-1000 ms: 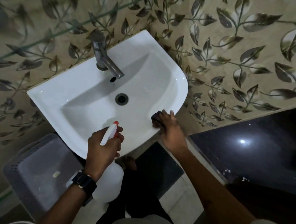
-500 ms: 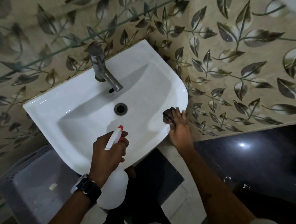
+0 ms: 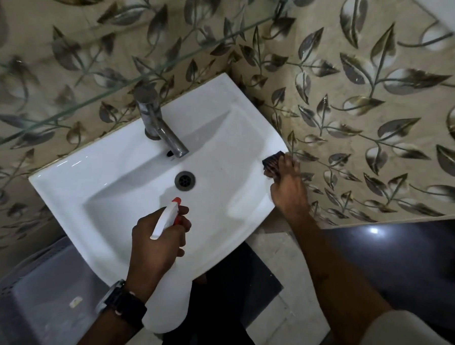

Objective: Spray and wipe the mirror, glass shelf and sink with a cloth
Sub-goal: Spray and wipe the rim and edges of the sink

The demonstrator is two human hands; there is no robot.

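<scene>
A white sink (image 3: 110, 182) is mounted in the corner of two leaf-patterned tiled walls, with a metal tap (image 3: 157, 124) at its back and a drain (image 3: 185, 180) in the basin. My left hand (image 3: 156, 245) grips a white spray bottle (image 3: 169, 301) with a red-tipped nozzle, held over the sink's front rim and pointing into the basin. My right hand (image 3: 289, 186) presses a dark cloth (image 3: 273, 161) against the sink's right rim, close to the wall. The edge of the glass shelf (image 3: 120, 90) runs diagonally above the tap. No mirror is in view.
A grey perforated plastic bin (image 3: 43, 294) stands under the sink's left side. A dark glossy surface (image 3: 401, 260) with a light reflection lies at the right. My legs and the tiled floor show below the sink.
My right hand has slid the cloth along the sink's right rim, from the front corner toward the back wall. My left hand and the bottle have kept their place over the front rim.
</scene>
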